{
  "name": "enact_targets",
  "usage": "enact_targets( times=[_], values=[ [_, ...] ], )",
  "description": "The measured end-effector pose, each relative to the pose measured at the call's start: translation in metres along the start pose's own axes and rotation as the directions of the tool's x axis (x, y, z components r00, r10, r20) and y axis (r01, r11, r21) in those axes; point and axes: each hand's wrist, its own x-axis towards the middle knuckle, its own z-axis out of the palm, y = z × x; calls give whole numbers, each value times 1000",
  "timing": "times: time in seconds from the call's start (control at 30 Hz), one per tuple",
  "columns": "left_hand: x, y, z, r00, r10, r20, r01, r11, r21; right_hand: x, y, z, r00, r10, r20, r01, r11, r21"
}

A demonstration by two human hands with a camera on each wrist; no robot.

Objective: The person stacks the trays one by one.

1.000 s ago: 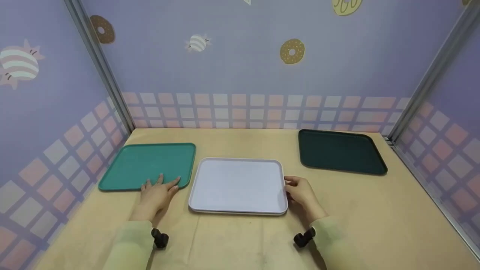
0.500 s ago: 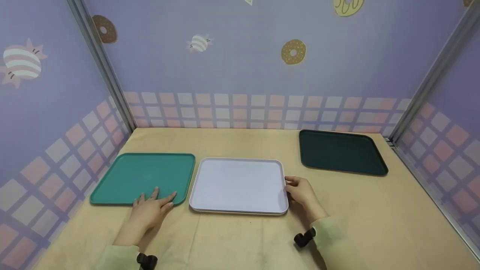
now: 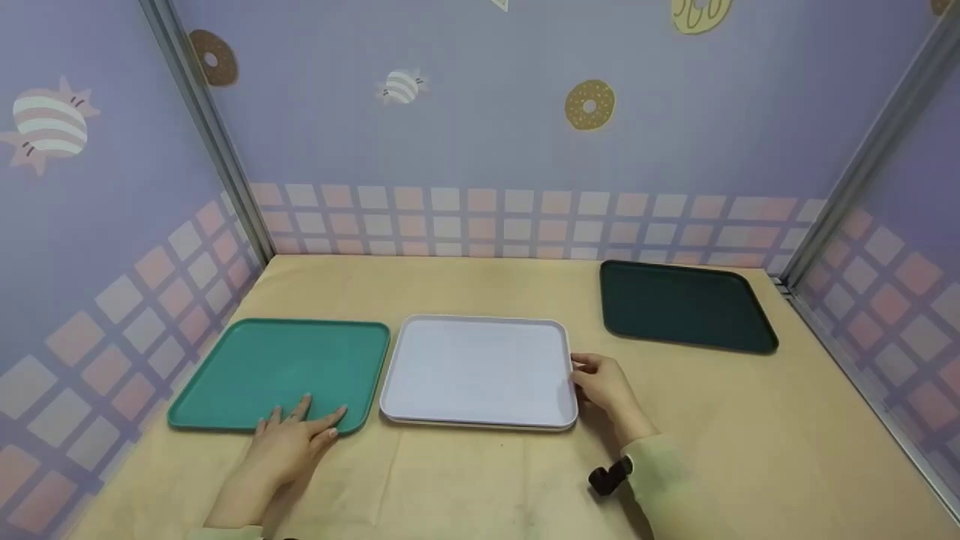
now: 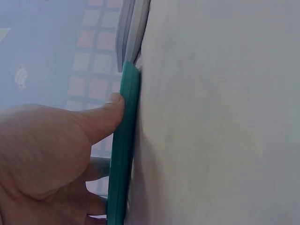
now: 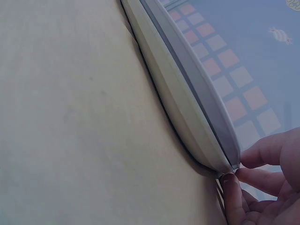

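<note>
In the head view, my left hand (image 3: 281,450) rests on the near edge of a green tray (image 3: 292,360), its fingers spread out over the surface. The left wrist view shows the thumb on the rim of that green tray (image 4: 124,140). A white tray (image 3: 480,367) lies at the middle, stacked on a cream tray (image 5: 180,108) whose side shows in the right wrist view. My right hand (image 3: 607,386) holds the right edge of the white tray with its fingertips. The right wrist view has those fingers (image 5: 262,154) at the stack's corner.
A dark green tray (image 3: 686,307) lies at the back right of the cloth-covered table (image 3: 465,487). Patterned walls enclose the back and both sides. Only a narrow gap separates the green tray from the white one.
My left hand has slid the green tray toward me and slightly left, so its near edge now lies about level with the white tray's. My right hand has stayed at the white tray's edge.
</note>
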Motion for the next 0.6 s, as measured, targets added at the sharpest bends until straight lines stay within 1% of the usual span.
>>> enact_targets(
  times=[0.13,0.23,0.3,0.33,0.37,0.4,0.43,0.47,0.53,0.6],
  values=[
    [4,-5,-7,1000,-3,23,4,999,-46,-1,1,1,1000,-3,-1,3,1000,10],
    [9,-18,-19,1000,-30,-2,30,994,-101,-1,1,1,1000,-5,1,5,1000,14],
    [11,-33,-30,995,-84,-47,77,987,-141,-1,1,1,1000,-8,2,8,1000,20],
    [12,-43,-35,990,-121,-74,108,982,-158,0,1,1,1000,-10,2,10,1000,18],
    [12,-53,-41,981,-165,-98,147,974,-173,0,2,1,1000,-12,2,12,1000,15],
    [12,-63,-47,969,-217,-115,193,963,-190,0,2,1,1000,-15,1,15,1000,14],
    [12,-74,-52,954,-271,-131,240,948,-210,0,2,1,1000,-19,-1,19,1000,13],
    [12,-85,-56,935,-328,-137,292,928,-233,0,2,1,1000,-21,-4,21,1000,11],
    [12,-105,-63,891,-431,-142,383,882,-276,0,2,1,1000,-26,-6,26,1000,7],
    [11,-121,-65,842,-524,-127,462,822,-333,0,3,1,1000,-27,-11,27,1000,9]
  ],
)
